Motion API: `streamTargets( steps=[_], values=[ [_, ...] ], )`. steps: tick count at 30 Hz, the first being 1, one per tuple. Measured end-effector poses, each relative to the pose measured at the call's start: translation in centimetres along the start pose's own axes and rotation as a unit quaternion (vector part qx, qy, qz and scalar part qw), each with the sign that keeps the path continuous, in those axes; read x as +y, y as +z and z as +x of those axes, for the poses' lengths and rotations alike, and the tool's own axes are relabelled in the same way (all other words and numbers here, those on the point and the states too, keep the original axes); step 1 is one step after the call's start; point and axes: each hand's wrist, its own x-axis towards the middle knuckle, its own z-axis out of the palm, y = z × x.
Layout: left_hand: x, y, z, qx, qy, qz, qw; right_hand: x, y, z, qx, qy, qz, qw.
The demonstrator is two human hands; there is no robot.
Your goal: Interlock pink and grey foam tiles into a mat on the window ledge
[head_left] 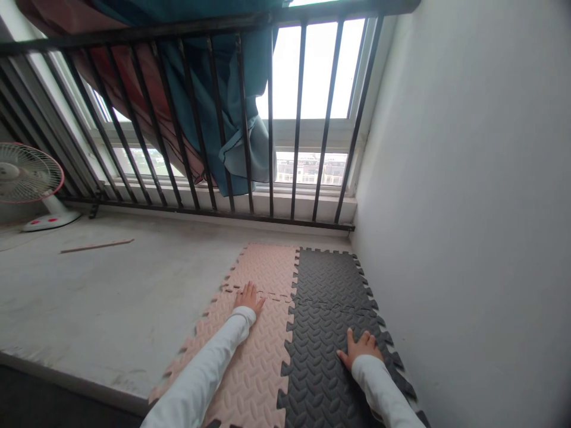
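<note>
Interlocking foam mat tiles lie on a grey concrete ledge by the window. Pink tiles [263, 356] form the left column, dark grey tiles [328, 285] the right one. My left hand [248, 297] lies flat, fingers spread, on the seam between the two pink tiles. My right hand [360, 348] presses flat on a dark grey tile near the right wall. Both arms wear white sleeves. Neither hand holds anything.
A white wall [468, 208] rises just right of the mats. Black metal bars [267, 131] guard the window, with blue and red cloth [223, 101] hanging behind them. A white fan [31, 184] stands at far left, a thin wooden stick [96, 245] on the ledge.
</note>
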Motion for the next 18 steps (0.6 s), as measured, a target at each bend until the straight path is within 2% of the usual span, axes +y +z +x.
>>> streamTargets(
  steps=[7, 11, 13, 18],
  values=[
    [-1.0, 0.0, -0.2, -0.011, 0.007, -0.027, 1.000, 0.1, 0.5, 0.2, 0.021, 0.001, 0.003, 1.000],
    [-1.9, 0.0, -0.3, 0.029, -0.112, -0.019, 0.993, 0.1, 0.3, 0.0, 0.015, 0.001, 0.001, 1.000],
    [-2.3, 0.2, -0.4, 0.038, -0.144, -0.019, 0.989, 0.0, 0.0, -0.1, 0.011, 0.001, 0.006, 1.000],
    [-4.0, -0.7, -0.2, 0.028, -0.094, -0.020, 0.995, 0.1, -0.5, -0.3, -0.012, -0.003, 0.013, 1.000]
  ],
)
